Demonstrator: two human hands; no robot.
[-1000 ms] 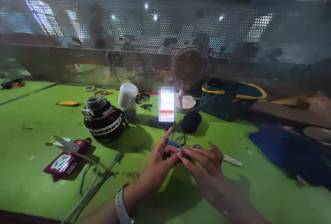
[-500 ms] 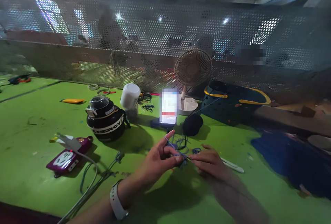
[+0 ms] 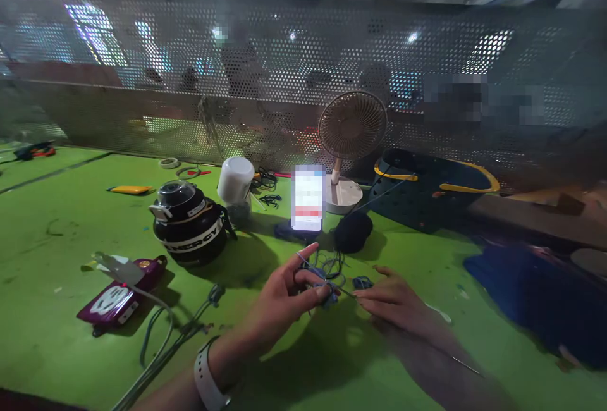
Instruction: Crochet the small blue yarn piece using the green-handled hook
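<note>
My left hand (image 3: 284, 297) pinches a small piece of blue yarn work (image 3: 331, 289) between thumb and fingers, with the index finger raised and a strand over it. My right hand (image 3: 391, 300) is closed on a thin crochet hook (image 3: 345, 291) whose tip meets the yarn. Loose blue yarn (image 3: 327, 264) lies just behind my hands. A dark yarn ball (image 3: 351, 231) sits beyond it, next to a lit phone (image 3: 308, 199) standing upright. A white band is on my left wrist.
On the green table (image 3: 61, 234) stand a black lidded pot (image 3: 188, 221), a white cup (image 3: 234, 180), a small fan (image 3: 349, 139) and a dark basket with yellow trim (image 3: 427, 190). A magenta power strip (image 3: 116, 294) with cables lies left. Dark blue cloth (image 3: 535, 291) lies right. Perforated metal screen behind.
My right hand's fingers drew in from spread to a closed grip on the hook and moved slightly right. My left hand kept its pinch on the yarn.
</note>
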